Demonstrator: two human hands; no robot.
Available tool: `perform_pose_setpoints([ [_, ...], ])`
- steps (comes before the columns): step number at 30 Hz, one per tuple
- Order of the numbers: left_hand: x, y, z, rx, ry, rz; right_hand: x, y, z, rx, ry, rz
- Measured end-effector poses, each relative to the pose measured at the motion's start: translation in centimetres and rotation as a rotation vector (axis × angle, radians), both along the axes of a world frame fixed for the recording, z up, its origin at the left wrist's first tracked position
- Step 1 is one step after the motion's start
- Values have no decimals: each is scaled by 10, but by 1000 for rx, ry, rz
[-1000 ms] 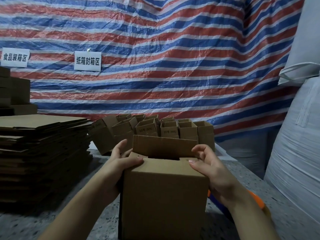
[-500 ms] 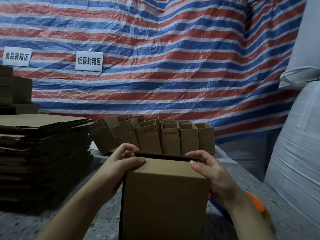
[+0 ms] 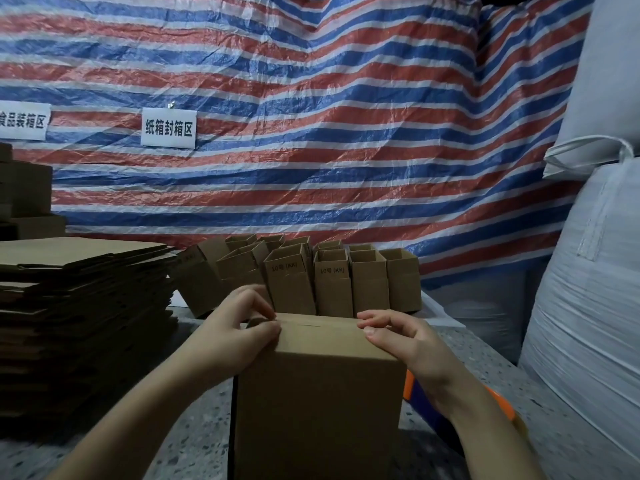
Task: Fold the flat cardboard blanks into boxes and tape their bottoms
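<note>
- A tall stack of flat cardboard blanks (image 3: 83, 306) stood at the far left on the speckled table (image 3: 491, 372); behind it, more brown boxes (image 3: 24, 192) were piled against the striped tarp (image 3: 311, 116), which carried two white paper signs (image 3: 169, 128).
- The left hand (image 3: 232, 336) lay at the top left corner of the cardboard box (image 3: 318, 403); its thumb pressed on the top edge and its fingers curled over the folded flaps, so it gripped the box.
- The box stood upright on the table in the near centre, between the two hands; its upper flaps lay folded down flat with a seam showing along the top.
- Beyond it, a cluster of finished open-topped boxes (image 3: 332, 285) stood in rows near the tarp.
- The right hand (image 3: 401, 341) held the top right corner, thumb on the near edge, fingers bent over the flaps.
- An orange and blue object (image 3: 502, 407) lay partly hidden behind the right forearm; large white sacks (image 3: 588, 289) filled the right side.
</note>
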State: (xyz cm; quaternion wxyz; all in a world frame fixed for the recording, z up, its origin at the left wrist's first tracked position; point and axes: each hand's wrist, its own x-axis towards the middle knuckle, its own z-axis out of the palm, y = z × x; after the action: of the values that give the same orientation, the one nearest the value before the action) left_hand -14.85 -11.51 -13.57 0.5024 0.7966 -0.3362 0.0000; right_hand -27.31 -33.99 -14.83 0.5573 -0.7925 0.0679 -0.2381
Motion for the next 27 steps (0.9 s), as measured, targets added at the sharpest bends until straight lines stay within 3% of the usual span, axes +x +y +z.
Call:
perform_pose_setpoints([
  [3, -16, -5, 8, 258, -421, 53, -1, 0, 0, -1, -2, -2],
  [5, -29, -13, 11, 375, -563, 60, -2, 1, 0, 2, -3, -4],
  [11, -45, -30, -1, 706, -758, -1, -2, 2, 0, -32, 23, -1],
  [16, -40, -32, -5, 725, -813, 13, -6, 1, 4, -66, 79, 19],
  [19, -37, -32, -5, 740, -826, -5, -10, 8, 15, -309, 126, 72],
  [23, -34, -32, -7, 719, -884, 4, -13, 23, 10, -955, 264, -16],
  [27, -34, -32, -10, 712, -903, 11, -17, 27, 14, -1042, 315, -30],
])
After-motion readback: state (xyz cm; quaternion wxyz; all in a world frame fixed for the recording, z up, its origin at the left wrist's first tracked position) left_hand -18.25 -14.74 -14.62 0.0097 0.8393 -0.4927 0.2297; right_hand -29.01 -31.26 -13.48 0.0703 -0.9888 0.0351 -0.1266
